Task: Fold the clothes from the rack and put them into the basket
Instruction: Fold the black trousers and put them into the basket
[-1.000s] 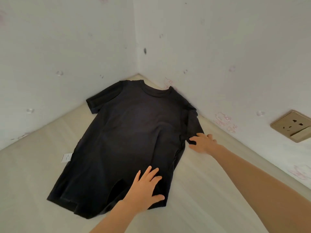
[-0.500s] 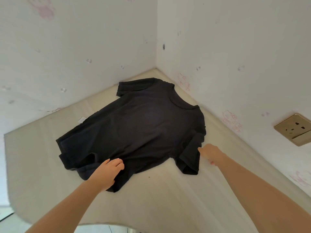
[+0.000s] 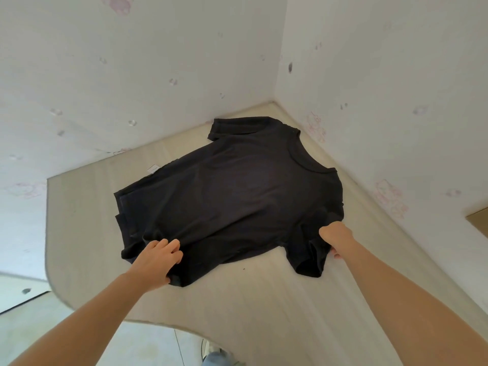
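Observation:
A black T-shirt (image 3: 237,196) lies spread flat on a pale wooden table (image 3: 264,299) set in a corner, its collar toward the right wall. My left hand (image 3: 155,262) grips the near bottom hem, fingers curled into the cloth. My right hand (image 3: 335,235) grips the shirt at the near sleeve's shoulder seam; its fingers are hidden under the fabric. A small white tag (image 3: 152,169) pokes out at the shirt's far side. No rack or basket is in view.
White walls close the table in at the back and right. A wall socket (image 3: 479,220) sits at the right edge. The table's curved front edge runs at lower left, with the floor and my foot (image 3: 216,355) below it.
My view has swung round so the shirt lies sideways. My left hand went from lying flat on the hem to gripping it, and my right hand closed on the sleeve area.

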A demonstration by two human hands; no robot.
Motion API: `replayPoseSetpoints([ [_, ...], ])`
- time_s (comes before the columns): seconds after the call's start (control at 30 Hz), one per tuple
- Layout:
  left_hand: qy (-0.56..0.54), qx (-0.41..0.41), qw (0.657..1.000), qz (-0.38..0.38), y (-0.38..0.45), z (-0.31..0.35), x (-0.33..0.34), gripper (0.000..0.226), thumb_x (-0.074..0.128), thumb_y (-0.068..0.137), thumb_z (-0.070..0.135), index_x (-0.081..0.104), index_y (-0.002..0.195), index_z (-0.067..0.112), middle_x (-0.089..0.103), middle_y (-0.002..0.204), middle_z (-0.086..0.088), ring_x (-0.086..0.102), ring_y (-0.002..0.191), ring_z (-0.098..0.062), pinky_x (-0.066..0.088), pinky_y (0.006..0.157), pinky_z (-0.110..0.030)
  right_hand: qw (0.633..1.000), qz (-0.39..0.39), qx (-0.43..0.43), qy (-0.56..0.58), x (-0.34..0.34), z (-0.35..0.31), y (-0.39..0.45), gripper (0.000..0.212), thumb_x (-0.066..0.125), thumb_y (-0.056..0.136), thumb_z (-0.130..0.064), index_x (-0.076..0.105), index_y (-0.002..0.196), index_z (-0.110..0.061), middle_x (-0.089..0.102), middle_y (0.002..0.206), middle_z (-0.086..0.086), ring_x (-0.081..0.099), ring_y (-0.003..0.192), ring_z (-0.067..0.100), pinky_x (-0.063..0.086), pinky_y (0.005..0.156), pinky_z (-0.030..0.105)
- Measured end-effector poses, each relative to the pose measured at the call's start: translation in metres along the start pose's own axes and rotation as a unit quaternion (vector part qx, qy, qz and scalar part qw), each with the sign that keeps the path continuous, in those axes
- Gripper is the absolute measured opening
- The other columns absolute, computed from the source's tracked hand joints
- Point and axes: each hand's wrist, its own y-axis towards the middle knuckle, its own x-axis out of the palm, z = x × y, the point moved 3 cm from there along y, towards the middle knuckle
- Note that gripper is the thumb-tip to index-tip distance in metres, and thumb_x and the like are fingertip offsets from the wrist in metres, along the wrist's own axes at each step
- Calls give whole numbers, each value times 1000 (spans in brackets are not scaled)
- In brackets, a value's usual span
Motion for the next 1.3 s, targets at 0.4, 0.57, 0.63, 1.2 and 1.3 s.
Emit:
replayPoseSetpoints([
  [0.4,-104,-113,971,-183,-27,-46,13,10,48,87,14,52,77,17,50,76,4,58,79,-22,52,76,-32,994,-13,31,106,-46,4,18,52,52,88,0,32,136,-3,48,110,19,49,72,27,47,58,35],
  [0.57,-321,-143,895,-276,-34,-96,1,10,70,71,30,62,67,25,59,72,7,57,68,-12,46,60,-19,987,-122,14,103,-73,-60,8,7,46,91,3,50,94,-2,48,73,10,53,54,21,47,46,23],
  [0.63,-455,-209,832,-238,-32,-121,-3,4,70,77,21,70,81,21,69,86,-1,66,81,-17,55,71,-25,977,-127,0,172,-83,-102,5,8,47,94,2,52,97,-3,51,76,12,60,48,21,49,37,21],
  [1.2,-727,-462,496,109,-18,-119,54,53,59,87,54,60,109,7,66,103,-13,61,101,-33,45,100,-45,975,58,-138,-167,-19,-127,89,75,53,91,-22,9,152,-14,20,153,13,24,136,47,27,112,52],
  [1.3,-690,-434,567,119,-16,-107,44,38,71,84,37,57,110,12,66,98,-5,63,93,-25,51,87,-36,966,80,-166,-182,-16,-126,93,75,51,95,-29,5,153,-15,17,155,13,24,136,48,28,110,55],
])
